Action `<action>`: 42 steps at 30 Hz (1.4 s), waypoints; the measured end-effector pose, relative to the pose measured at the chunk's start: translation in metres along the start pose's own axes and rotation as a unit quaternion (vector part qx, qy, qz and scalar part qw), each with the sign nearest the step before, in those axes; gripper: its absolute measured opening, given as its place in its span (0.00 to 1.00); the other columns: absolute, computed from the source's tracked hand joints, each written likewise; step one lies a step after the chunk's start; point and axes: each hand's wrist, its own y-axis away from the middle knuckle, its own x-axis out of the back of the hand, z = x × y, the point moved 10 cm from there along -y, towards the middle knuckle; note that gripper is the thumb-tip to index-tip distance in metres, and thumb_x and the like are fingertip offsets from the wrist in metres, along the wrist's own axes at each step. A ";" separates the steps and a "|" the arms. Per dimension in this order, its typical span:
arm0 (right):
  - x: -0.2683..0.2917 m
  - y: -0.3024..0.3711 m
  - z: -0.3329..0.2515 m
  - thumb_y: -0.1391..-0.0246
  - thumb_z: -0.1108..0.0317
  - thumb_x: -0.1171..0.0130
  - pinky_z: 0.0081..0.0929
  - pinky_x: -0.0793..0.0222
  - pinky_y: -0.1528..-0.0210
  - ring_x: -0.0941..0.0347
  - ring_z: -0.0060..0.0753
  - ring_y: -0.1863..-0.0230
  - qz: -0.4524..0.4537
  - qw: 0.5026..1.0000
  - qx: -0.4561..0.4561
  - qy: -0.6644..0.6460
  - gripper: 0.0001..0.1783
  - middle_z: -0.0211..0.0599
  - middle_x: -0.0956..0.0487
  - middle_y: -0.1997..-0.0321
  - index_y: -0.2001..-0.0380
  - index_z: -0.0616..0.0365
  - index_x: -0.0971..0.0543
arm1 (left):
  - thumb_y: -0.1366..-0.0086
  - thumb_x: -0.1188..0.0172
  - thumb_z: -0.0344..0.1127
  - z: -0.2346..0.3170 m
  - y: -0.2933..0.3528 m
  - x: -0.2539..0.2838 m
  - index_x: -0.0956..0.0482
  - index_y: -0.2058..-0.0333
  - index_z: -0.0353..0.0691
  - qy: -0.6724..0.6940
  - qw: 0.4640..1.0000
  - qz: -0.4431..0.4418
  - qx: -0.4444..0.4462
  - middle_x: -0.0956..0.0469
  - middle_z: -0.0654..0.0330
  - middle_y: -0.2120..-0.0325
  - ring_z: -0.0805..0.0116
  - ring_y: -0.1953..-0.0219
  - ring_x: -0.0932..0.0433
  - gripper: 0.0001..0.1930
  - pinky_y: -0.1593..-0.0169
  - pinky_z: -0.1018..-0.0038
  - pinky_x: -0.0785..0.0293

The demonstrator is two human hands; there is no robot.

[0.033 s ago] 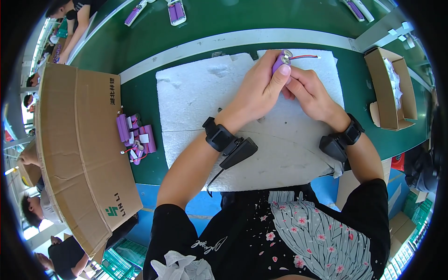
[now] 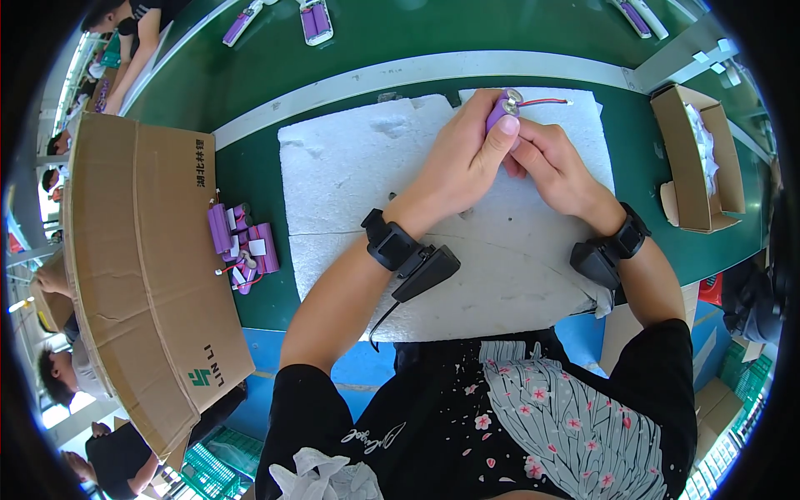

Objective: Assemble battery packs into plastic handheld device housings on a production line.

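My left hand (image 2: pixel 457 158) is closed round a purple battery pack (image 2: pixel 498 108), its thumb lying along the near side. The pack's metal end tab faces up, and a thin red lead with a small white plug (image 2: pixel 546 102) sticks out to the right. My right hand (image 2: pixel 557 167) is closed too, thumb and fingers pressed together right beside the left thumb and the pack's lower part. What those fingers pinch, if anything, is hidden. Both hands are over the far part of a white foam sheet (image 2: pixel 367 183) on the green table.
Several purple battery packs (image 2: pixel 242 242) lie left of the foam, next to a large cardboard box (image 2: pixel 150 275). At the right stands a small open carton (image 2: pixel 725 158) with white pieces inside. A pale rail (image 2: pixel 417 71) crosses behind; more purple cells in white holders (image 2: pixel 317 23) lie beyond it.
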 end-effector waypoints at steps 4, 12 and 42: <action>-0.001 0.000 0.003 0.35 0.65 0.61 0.23 0.38 0.71 0.36 0.24 0.75 -0.008 1.000 -0.009 -0.009 0.15 0.33 0.29 0.78 0.68 0.65 0.29 | 0.29 0.57 0.53 0.001 0.000 -0.001 0.33 0.54 0.33 0.005 1.000 -0.005 0.002 0.26 0.53 0.69 0.64 0.70 0.22 0.24 0.63 0.71 0.27; 0.002 0.000 0.002 0.38 0.65 0.58 0.29 0.37 0.73 0.34 0.31 0.78 0.017 1.000 0.007 -0.023 0.13 0.36 0.29 0.80 0.72 0.62 0.29 | 0.28 0.59 0.53 0.010 0.000 0.000 0.34 0.54 0.33 0.005 1.000 0.005 -0.024 0.27 0.55 0.72 0.67 0.73 0.22 0.24 0.66 0.74 0.27; 0.012 0.001 0.013 0.37 0.66 0.53 0.19 0.41 0.76 0.37 0.17 0.78 0.066 0.997 -0.002 -0.029 0.12 0.28 0.29 0.80 0.68 0.64 0.26 | 0.32 0.47 0.48 0.010 -0.001 0.008 0.32 0.50 0.32 -0.065 0.994 0.047 -0.080 0.28 0.50 0.59 0.57 0.57 0.27 0.24 0.53 0.67 0.30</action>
